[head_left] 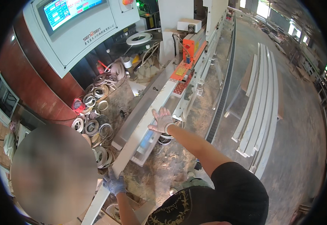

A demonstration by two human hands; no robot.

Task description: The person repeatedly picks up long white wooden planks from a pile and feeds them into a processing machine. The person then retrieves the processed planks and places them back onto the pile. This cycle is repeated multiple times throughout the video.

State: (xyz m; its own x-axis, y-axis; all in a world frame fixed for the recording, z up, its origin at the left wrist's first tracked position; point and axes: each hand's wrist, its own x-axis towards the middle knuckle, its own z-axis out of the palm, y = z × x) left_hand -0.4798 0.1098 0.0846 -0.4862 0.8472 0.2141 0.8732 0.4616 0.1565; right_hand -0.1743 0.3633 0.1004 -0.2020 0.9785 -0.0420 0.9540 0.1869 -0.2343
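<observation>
A long, narrow pale board (133, 144) runs from the lower left up into the machine's infeed, near an orange guard plate (181, 71). My right hand (162, 122), in a pale glove with bare fingertips, lies flat on top of the board with its fingers spread. Nearer to me, my left hand (115, 183) wears a blue-grey glove and grips the board's edge; some of its fingers are hidden. Beneath the board is the machine's grey metal table (124, 137).
A control panel (77, 33) with a lit screen stands at upper left. Rolls of edge banding (92, 127) pile up left of the table. To the right, several long white boards (259, 108) lie on a low support. A blurred round patch covers the lower left.
</observation>
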